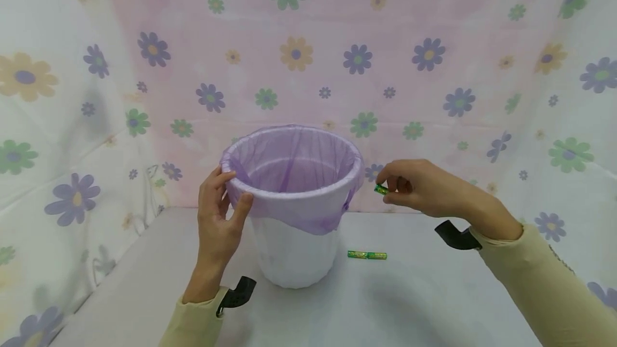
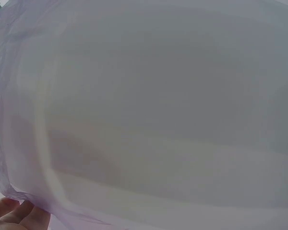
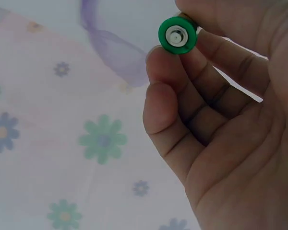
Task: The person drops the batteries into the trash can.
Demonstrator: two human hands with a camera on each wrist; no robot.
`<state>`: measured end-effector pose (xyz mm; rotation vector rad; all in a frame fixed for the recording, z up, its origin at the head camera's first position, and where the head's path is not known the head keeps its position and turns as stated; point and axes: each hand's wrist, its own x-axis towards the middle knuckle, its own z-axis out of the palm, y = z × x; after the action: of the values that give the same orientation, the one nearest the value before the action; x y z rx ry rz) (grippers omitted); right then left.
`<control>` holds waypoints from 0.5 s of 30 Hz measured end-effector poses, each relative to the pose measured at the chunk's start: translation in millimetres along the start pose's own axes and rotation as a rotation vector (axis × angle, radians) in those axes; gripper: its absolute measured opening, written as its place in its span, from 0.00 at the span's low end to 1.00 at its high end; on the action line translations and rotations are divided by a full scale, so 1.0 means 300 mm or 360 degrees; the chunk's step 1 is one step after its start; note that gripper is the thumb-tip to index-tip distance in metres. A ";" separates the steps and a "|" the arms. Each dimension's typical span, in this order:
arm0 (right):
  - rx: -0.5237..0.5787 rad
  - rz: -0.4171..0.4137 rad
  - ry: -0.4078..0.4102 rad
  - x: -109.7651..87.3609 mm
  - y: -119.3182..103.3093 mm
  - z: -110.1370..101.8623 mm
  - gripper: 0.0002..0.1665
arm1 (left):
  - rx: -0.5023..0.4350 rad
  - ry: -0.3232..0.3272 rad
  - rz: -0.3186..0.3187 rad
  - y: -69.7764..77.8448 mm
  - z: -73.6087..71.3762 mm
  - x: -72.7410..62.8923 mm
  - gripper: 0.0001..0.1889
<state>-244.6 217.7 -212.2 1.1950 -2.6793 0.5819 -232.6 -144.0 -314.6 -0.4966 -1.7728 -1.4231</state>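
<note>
A white trash bin (image 1: 296, 250) stands upright, lined with a thin purple trash bag (image 1: 308, 213) folded over its rim. My left hand (image 1: 219, 224) holds the bin's left side at the rim, thumb against the bag on the outside. In the left wrist view the bin wall (image 2: 173, 110) fills most of the picture, with fingers (image 2: 19, 215) at the lower left edge of the bag. To the right of the rim, my right hand (image 1: 424, 189) pinches a green battery (image 1: 381, 189) in the air. Its silver terminal end (image 3: 176, 36) faces the right wrist camera.
Two more green and gold batteries, a left one (image 1: 357, 254) and a right one (image 1: 377, 256), lie end to end on the white table (image 1: 409, 304), right of the bin's base. Behind hangs a flowered curtain (image 1: 328, 25), with similar cloth at both sides.
</note>
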 end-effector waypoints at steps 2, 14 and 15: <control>-0.0021 -0.0029 0.0031 0.023 -0.020 -0.029 0.12 | -0.0008 -0.0002 0.0006 0.018 -0.002 0.001 0.25; -0.0045 -0.0150 0.0067 0.180 -0.080 -0.048 0.13 | -0.0008 -0.0006 -0.0040 -0.002 0.000 -0.001 0.26; -0.0043 -0.0151 0.0069 0.191 -0.081 -0.044 0.13 | -0.0010 -0.0010 -0.0041 0.009 0.001 -0.001 0.25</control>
<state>-265.3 169.1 -176.5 1.2795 -2.5702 0.5492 -230.7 -143.0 -313.2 -0.4841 -1.7861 -1.4470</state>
